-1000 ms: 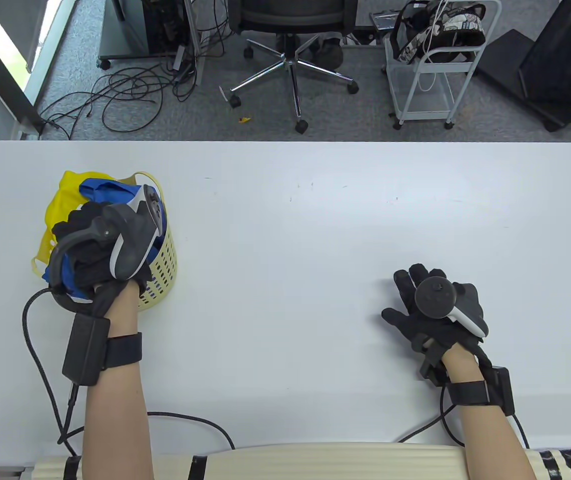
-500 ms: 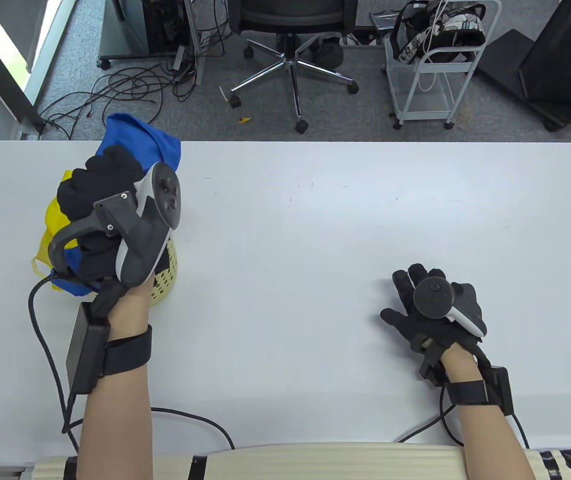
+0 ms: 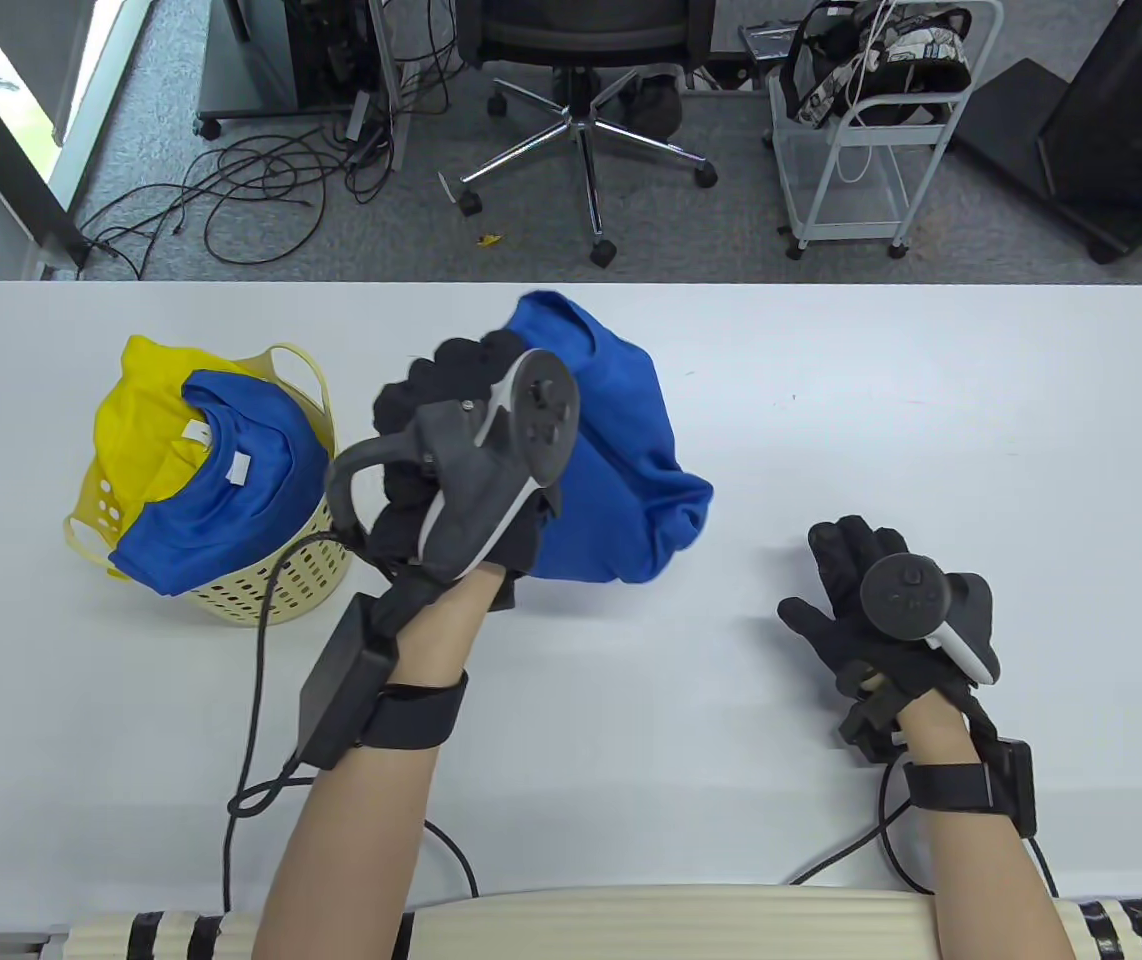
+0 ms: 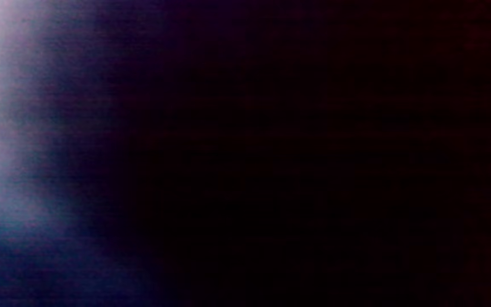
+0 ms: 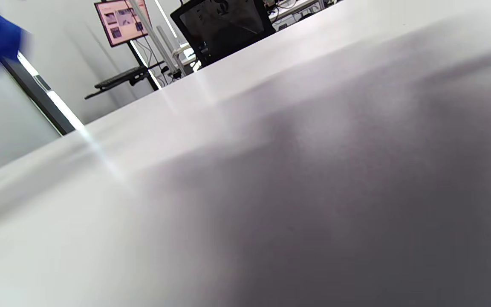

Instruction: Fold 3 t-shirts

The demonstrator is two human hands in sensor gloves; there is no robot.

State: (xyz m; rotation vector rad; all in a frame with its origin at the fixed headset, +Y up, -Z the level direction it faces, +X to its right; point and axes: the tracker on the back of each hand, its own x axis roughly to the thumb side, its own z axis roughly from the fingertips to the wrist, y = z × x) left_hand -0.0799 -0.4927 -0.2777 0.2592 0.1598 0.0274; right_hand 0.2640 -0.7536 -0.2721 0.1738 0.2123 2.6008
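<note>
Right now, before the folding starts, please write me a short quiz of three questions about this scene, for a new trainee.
1. True or false: the left hand grips a blue t-shirt.
2. Which shirts lie in the yellow basket? A) one blue, one yellow B) two red C) none
3. Fill in: the right hand rests on the ____.

Key: 1 true; 2 A (blue shirt, yellow shirt); 3 table.

Blue t-shirt (image 3: pixel 621 470), blue shirt (image 3: pixel 221 500), yellow shirt (image 3: pixel 146 400), pale yellow basket (image 3: pixel 306 570), white table (image 3: pixel 831 400)
</note>
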